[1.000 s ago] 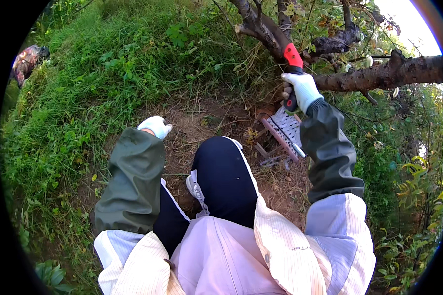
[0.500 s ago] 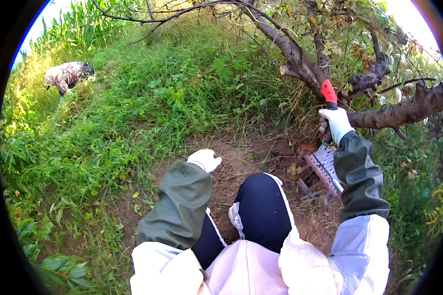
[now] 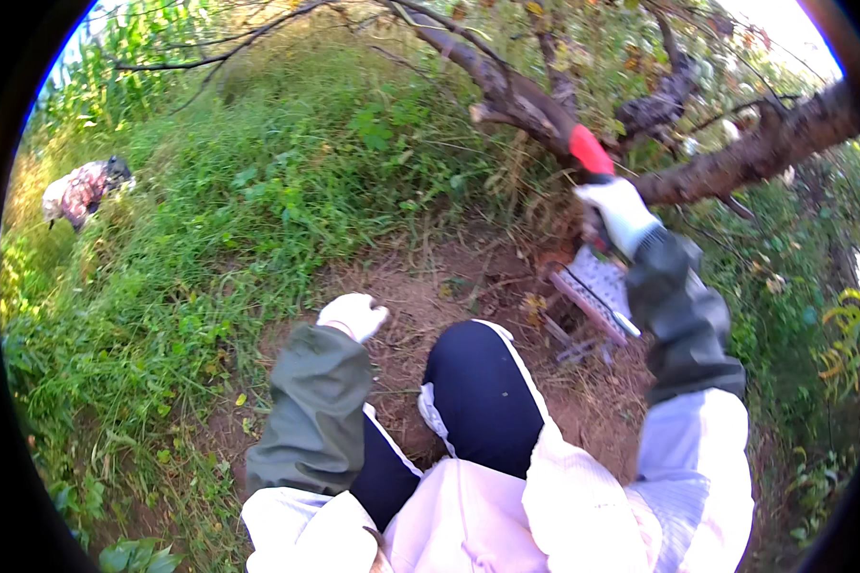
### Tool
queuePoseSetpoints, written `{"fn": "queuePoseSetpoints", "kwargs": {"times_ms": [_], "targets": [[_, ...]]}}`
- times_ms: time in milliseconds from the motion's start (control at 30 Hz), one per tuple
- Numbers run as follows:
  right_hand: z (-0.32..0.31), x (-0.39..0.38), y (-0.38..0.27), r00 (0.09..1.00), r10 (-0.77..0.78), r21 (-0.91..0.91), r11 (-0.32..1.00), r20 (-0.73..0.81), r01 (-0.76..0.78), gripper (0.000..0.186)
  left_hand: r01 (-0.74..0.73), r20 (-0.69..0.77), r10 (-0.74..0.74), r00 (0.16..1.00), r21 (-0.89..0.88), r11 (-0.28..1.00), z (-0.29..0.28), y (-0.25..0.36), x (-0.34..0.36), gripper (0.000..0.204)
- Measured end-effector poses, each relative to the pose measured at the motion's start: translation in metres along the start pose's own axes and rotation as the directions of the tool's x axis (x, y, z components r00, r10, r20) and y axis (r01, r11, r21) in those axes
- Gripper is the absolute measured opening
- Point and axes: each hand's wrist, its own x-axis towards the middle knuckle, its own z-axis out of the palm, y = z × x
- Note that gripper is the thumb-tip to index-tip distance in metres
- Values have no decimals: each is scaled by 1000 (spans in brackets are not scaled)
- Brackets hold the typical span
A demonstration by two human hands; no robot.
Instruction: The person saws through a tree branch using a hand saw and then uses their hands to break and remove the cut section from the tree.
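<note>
My right hand (image 3: pixel 616 212), in a white glove, grips a red-and-black tool handle (image 3: pixel 590 151) upright beside a thick rough tree branch (image 3: pixel 774 143). No blade can be made out. My left hand (image 3: pixel 352 313), also gloved, hovers left of my knee with its fingers curled; what is inside them, if anything, is hidden. Below my right hand, a small folding seat (image 3: pixel 588 291) with white webbing and a pinkish frame lies tilted on the ground by the tree's base.
Another person (image 3: pixel 78 196) in patterned clothing bends in tall grass at the left. Leaning limbs (image 3: pixel 530 110) and thin twigs spread overhead. Bare soil with dry straw (image 3: pixel 401 267) lies around my bent legs, weeds at both sides, tall leafy plants at the back left.
Over the last second the view first swung up, bringing more hillside and the other person into sight, then shifted slightly right, with some blur. My right hand keeps its grip on the handle.
</note>
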Motion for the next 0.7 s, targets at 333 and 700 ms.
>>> {"fn": "queuePoseSetpoints", "kwargs": {"times_ms": [333,700], "targets": [[-13,-149,29,942,130,-34,988,-308,-148,13,59,-101,-66,993,-70,996,-7,5,-40,43],[28,-28,22,996,-33,35,999,-88,36,14,113,-67,-117,991,-55,992,0,-14,-16,40]]}}
